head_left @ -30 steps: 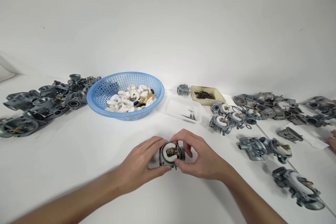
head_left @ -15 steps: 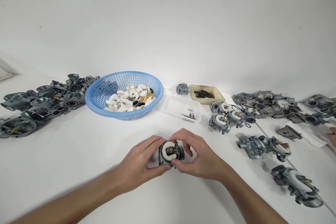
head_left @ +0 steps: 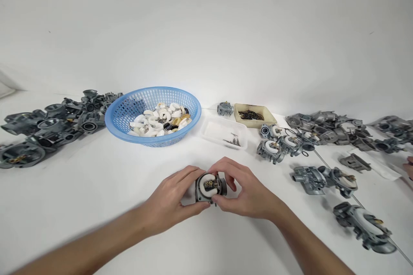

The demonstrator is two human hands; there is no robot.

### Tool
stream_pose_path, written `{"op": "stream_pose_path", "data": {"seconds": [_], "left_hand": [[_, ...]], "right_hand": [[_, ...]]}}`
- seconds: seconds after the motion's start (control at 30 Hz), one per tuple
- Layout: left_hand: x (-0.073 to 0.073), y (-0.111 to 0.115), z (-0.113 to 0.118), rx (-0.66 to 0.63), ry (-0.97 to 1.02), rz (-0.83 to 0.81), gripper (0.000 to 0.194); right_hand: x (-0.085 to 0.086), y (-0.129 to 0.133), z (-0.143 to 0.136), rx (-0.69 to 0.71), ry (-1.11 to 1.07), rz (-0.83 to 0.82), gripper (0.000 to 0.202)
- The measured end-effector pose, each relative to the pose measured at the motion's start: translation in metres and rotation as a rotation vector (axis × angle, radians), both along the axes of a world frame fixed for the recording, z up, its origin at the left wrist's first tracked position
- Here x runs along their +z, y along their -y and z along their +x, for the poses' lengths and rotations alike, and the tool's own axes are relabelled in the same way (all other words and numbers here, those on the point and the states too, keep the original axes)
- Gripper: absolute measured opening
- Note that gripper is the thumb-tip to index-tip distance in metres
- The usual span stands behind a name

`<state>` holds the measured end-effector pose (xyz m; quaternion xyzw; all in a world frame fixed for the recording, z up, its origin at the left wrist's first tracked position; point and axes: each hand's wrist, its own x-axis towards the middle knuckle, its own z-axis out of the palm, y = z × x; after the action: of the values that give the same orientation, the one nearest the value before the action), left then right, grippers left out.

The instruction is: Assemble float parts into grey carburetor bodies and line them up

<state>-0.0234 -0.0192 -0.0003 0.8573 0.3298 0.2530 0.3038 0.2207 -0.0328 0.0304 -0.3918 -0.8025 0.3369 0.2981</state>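
Note:
A grey metal carburetor (head_left: pixel 200 195) rests on the white table at the front middle, its open float chamber side facing up. A white horseshoe-shaped float (head_left: pixel 204 189) lies in it, curved around two brass jets. My left hand (head_left: pixel 176 193) grips the carburetor's left side between thumb and fingers. With thumb and fingertips, my right hand (head_left: pixel 240 187) holds the right side, near the float's ends and hinge. Whether a small pin is between those right fingertips is hidden.
Behind stand a blue basket (head_left: pixel 111 126) of floats, a clear tray (head_left: pixel 209 135) with small metal parts and a yellowish tray (head_left: pixel 269 121) of black rings. Carburetor bodies (head_left: pixel 54 126) are piled left; more carburetors (head_left: pixel 364 225) lie right. Another person's hand (head_left: pixel 409 167) shows at the right edge.
My hands and the carburetor stay almost still, with only a slight shift of the right thumb. The other person's hand at the right edge has moved a little.

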Motion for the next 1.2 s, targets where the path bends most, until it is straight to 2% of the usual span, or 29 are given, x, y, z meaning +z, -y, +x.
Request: {"op": "stream_pose_path", "data": {"seconds": [0.23, 0.43, 1.0, 1.2], "left_hand": [[-0.0006, -0.0004, 0.0005, -0.005, 0.012, 0.006, 0.054], [-0.002, -0.0003, -0.0005, -0.003, 0.016, 0.025, 0.054], [0.0007, -0.001, 0.0006, 0.0, -0.002, 0.002, 0.049], [-0.0012, -0.0013, 0.0004, 0.004, 0.004, 0.015, 0.052]], "right_hand": [[0.005, 0.0011, 0.0006, 0.024, 0.029, -0.04, 0.06], [0.0015, 0.0003, 0.0013, 0.028, 0.03, -0.026, 0.063], [-0.0014, -0.001, 0.0022, -0.012, -0.017, 0.085, 0.047], [-0.0031, -0.0012, 0.0024, -0.032, -0.031, 0.125, 0.042]]}}
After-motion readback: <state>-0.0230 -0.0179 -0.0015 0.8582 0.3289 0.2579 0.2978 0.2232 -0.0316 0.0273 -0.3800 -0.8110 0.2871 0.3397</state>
